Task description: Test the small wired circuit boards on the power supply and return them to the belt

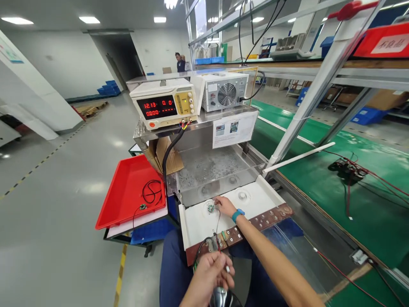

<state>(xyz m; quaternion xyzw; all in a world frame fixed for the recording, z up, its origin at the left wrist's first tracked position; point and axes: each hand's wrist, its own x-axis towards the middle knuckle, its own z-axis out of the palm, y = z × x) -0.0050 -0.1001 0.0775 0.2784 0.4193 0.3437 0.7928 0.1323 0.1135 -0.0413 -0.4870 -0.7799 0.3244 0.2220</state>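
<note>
A small round circuit board (210, 207) lies on a round seat in the white fixture (262, 194). My right hand (226, 206), with a blue watch on its wrist, has its fingers closed at the board's right edge. From beside the board, a thin dark wire (217, 226) runs down toward my left hand (214, 270). That hand is closed in a pinch near the front edge, and a small white connector (227, 269) shows between its fingers. A brown strip with metal studs (266, 219) borders the fixture's front. Below the left hand is a shiny dark rounded object (221, 297), partly hidden.
A power supply (164, 104) with red digits stands on the metal shelf, beside a fan-backed unit (226, 94). At left, a red tray (128, 183) holds a cabled board (142, 207). A green bench (319, 170) with wires lies right; a person (180, 64) stands far back.
</note>
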